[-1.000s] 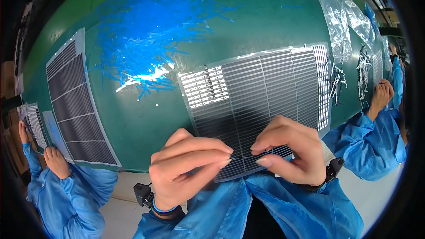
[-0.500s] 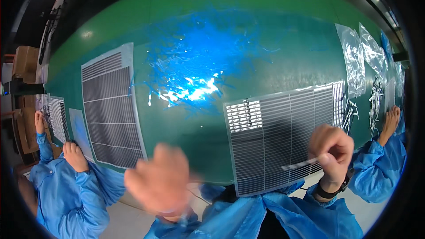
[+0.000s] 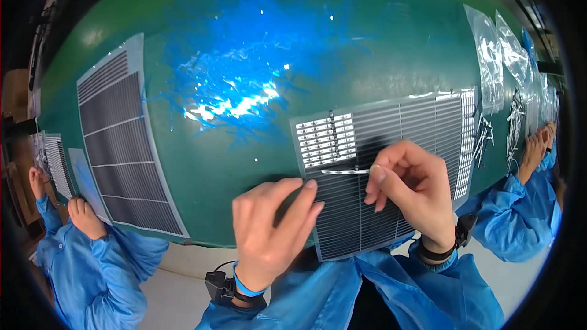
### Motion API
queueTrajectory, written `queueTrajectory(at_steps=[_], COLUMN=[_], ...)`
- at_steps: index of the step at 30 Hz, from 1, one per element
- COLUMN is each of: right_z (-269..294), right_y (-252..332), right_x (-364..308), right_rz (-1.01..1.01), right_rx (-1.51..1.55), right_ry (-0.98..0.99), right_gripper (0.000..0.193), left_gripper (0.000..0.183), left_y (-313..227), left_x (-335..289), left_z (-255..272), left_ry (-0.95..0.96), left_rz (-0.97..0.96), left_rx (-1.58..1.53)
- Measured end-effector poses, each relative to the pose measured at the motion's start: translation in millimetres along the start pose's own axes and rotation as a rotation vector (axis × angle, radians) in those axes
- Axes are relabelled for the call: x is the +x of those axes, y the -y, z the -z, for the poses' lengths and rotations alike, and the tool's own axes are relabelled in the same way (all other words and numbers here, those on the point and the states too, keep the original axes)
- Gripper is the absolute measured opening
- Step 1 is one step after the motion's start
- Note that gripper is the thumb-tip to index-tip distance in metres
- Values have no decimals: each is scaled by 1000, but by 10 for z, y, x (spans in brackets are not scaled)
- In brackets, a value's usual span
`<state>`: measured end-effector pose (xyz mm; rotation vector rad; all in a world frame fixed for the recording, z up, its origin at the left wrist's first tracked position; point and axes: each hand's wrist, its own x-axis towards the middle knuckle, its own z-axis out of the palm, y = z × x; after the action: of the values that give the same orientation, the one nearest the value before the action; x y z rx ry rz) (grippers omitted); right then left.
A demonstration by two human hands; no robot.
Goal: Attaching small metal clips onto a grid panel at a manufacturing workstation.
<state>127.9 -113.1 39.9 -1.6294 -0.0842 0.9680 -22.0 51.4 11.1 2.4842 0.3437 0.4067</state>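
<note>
The right hand [image 3: 416, 192] pinches a white strip [image 3: 342, 172] by its right end over the dark sheet [image 3: 342, 232], just near of the white rows [image 3: 315, 140]. The left hand [image 3: 269, 226], fingers apart, holds nothing visible at the sheet's left edge. The step seems to be positioning the strip; the next move calls for squaring it to the rows. Far right on the bench [image 3: 391, 49] lie clear bags [image 3: 488, 64], contents hard to tell.

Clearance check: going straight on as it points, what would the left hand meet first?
Probably the free end of the white strip in the right hand; height is unclear, so the left hand might touch the striped sheet first.
</note>
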Motion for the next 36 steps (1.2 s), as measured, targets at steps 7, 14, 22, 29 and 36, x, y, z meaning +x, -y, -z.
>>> queueTrajectory(at_steps=[7,14,22,29,36], right_z=[-134,-206,-305,-363,-272], right_y=[-1,12,-40,-65,-87], right_x=[42,35,38,29,33], right_rz=[-46,-74,-1,124,115], right_rx=[34,47,0,-335,-393], right_ry=[32,-7,-101,-165,-124], right_gripper=[9,9,8,6,7], left_gripper=[45,47,43,39,51], left_y=[52,109,95,34,-165], left_x=[-55,-90,-75,-82,-76], left_z=[-54,-70,-76,-85,-194], left_ry=[38,16,6,7,33], left_rz=[-72,-78,-100,-93,-16], left_rx=[32,0,22,138,290])
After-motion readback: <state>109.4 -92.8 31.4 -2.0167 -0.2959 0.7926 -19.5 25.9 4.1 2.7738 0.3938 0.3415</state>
